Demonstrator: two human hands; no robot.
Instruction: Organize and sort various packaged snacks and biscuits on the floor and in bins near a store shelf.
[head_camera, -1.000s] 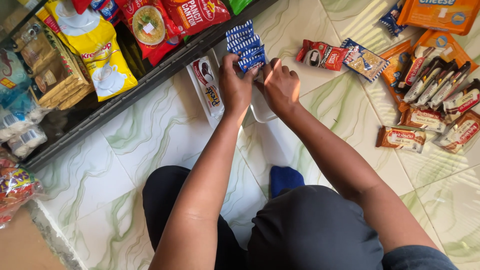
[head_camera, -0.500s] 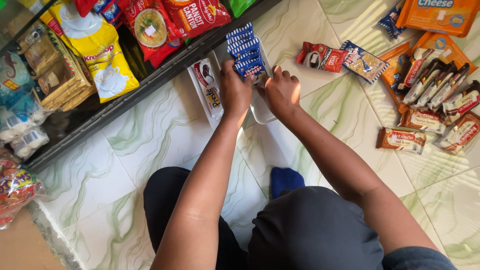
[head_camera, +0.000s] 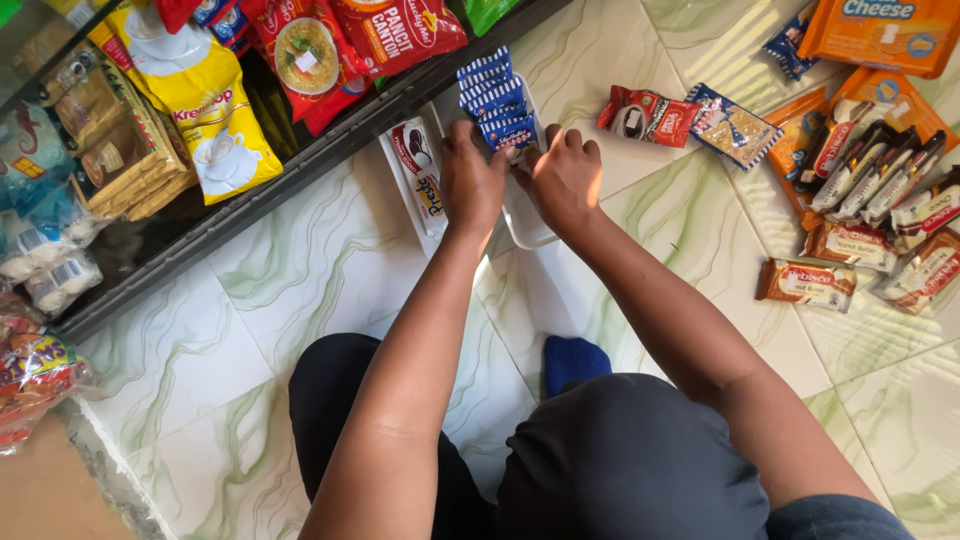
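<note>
Several small blue-and-white snack packets (head_camera: 495, 98) stand in a row inside a white plastic tray (head_camera: 526, 228) on the tiled floor. My left hand (head_camera: 470, 182) and my right hand (head_camera: 562, 176) both press against the near end of that row, fingers curled on the nearest packet. Whether the fingers grip it or only push it is hidden by the backs of my hands. To the left of my left hand lies a second white tray (head_camera: 400, 172) with a red-and-white packet (head_camera: 424, 170) in it.
A dark low shelf (head_camera: 290, 180) at the upper left holds yellow, red and brown food bags. On the floor to the right lie red, blue and orange snack packs (head_camera: 648, 112) and brown biscuit packs (head_camera: 806, 282). My knees and a blue sock (head_camera: 572, 360) are below.
The row of blue packets has slid a little farther up the tray, with both hands following it and closing on its near end.
</note>
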